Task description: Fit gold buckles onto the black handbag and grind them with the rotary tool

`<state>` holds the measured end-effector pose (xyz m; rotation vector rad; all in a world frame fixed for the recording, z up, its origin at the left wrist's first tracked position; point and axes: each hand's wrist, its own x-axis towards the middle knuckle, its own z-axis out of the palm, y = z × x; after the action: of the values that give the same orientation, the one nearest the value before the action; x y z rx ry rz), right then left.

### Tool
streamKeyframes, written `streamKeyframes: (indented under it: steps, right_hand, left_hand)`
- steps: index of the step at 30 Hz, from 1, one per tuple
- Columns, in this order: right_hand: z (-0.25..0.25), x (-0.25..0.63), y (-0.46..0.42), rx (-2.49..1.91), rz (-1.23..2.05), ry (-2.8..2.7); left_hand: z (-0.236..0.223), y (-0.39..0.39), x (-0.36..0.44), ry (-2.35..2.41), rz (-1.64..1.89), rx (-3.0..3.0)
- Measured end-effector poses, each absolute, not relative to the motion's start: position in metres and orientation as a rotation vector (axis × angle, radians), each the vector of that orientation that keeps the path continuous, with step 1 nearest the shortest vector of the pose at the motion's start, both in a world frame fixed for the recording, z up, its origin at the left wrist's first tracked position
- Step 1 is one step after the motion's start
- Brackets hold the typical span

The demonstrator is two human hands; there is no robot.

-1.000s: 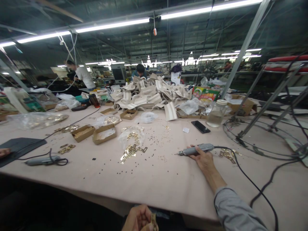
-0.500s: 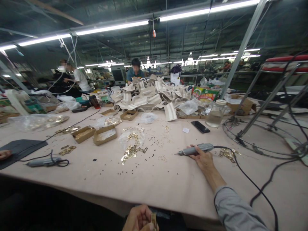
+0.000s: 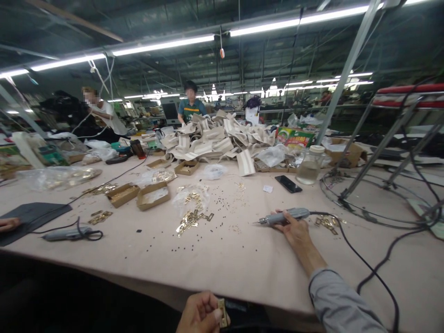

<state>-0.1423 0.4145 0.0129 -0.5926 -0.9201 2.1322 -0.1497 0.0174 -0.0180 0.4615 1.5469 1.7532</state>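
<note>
My right hand [image 3: 294, 230] is closed round a grey electric screwdriver [image 3: 289, 214], which lies low over the table with its bit pointing left. A black cord runs from its back end toward the lower right. At the table's front edge, my left hand [image 3: 200, 312] pinches a small gold-coloured metal plate [image 3: 222, 312] between thumb and fingers. Similar gold plates [image 3: 189, 221] lie in a heap at mid-table, partly on a clear plastic bag [image 3: 201, 195]. Small dark bits [image 3: 180, 249] and tiny gold pieces [image 3: 236, 229] are scattered around them.
Another person's hand [image 3: 9, 224] rests on a dark sheet [image 3: 41, 216] at left, near a second grey screwdriver [image 3: 67, 234]. Cardboard trays [image 3: 152, 203], a phone [image 3: 288, 183], a jar [image 3: 308, 166] and an upturned stool [image 3: 360, 180] stand about. Striped pieces [image 3: 215, 138] are piled behind.
My left hand has shifted slightly, and more of the gold plate shows. My right hand and the screwdriver have hardly moved. The person across the table has straightened a little.
</note>
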Motion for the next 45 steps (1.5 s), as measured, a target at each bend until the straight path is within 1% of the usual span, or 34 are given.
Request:
streamKeyframes:
  steps: [4,8,12,17,22,27,32,45]
  right_hand:
    - [0.039,-0.112,0.39,-0.529,2.141,-1.009]
    - [0.068,-0.072,0.342,-0.467,2.146,-1.183]
    - [0.084,-0.045,0.29,-0.534,2.184,-1.327]
    - [0.082,-0.028,0.241,-0.611,2.178,-1.4]
    - [0.081,-0.024,0.22,-0.635,2.132,-1.404]
    - [0.078,-0.023,0.209,-0.612,2.105,-1.449]
    - [0.071,-0.021,0.202,-0.602,2.068,-1.524]
    - [0.061,-0.022,0.201,-0.622,2.081,-1.527]
  left_hand:
    - [-0.004,0.023,-0.142,1.58,1.83,0.357]
    - [0.012,0.027,-0.132,1.587,1.906,0.26]
    - [0.013,0.025,-0.133,1.605,1.876,0.179]
    - [0.012,0.018,-0.133,1.756,1.836,0.202]
    - [0.016,0.011,-0.134,1.879,1.761,0.3]
    - [0.018,0.006,-0.137,1.941,1.707,0.39]
    - [0.019,0.004,-0.138,1.874,1.746,0.325]
    - [0.021,0.007,-0.134,1.895,1.727,0.217]
